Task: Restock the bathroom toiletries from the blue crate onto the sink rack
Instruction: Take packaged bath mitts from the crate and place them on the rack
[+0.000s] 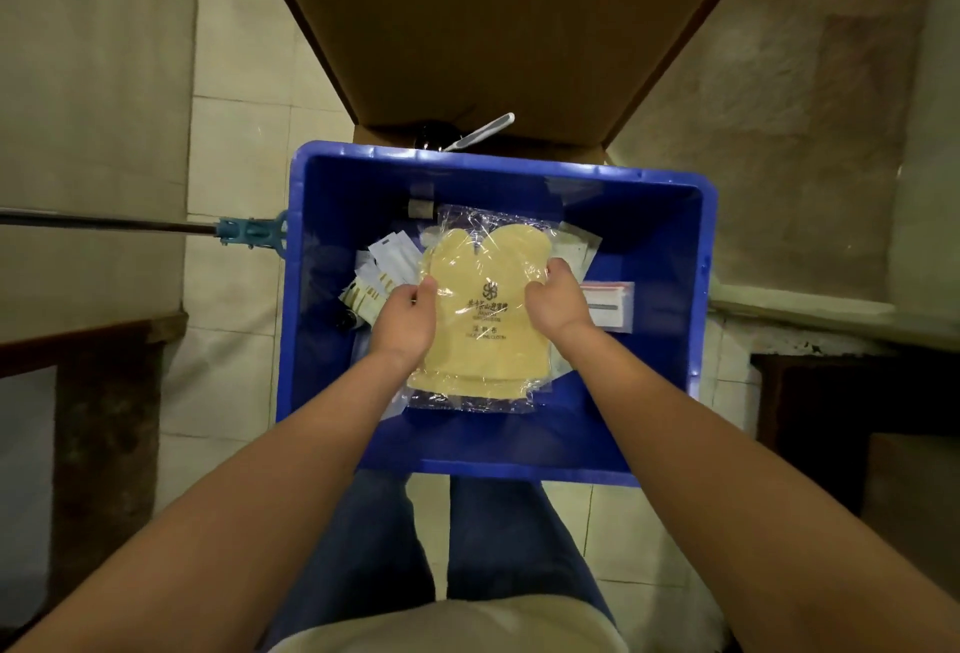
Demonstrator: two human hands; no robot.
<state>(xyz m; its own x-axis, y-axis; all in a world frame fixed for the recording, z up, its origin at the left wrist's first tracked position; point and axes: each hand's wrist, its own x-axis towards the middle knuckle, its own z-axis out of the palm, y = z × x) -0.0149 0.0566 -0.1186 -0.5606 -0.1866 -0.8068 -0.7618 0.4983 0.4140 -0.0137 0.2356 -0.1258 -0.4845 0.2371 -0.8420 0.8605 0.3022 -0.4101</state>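
The left hand and right hand grip opposite side edges of a clear-wrapped yellow cloth packet, held over the middle of the blue crate. White sachets lie by the crate's left wall and a zip bag by its right. A cardboard box stands against the far rim.

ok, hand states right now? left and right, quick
Left hand: grips the left edge of the clear packet of yellow cloths.
Right hand: grips the packet's right edge, over the blue crate.
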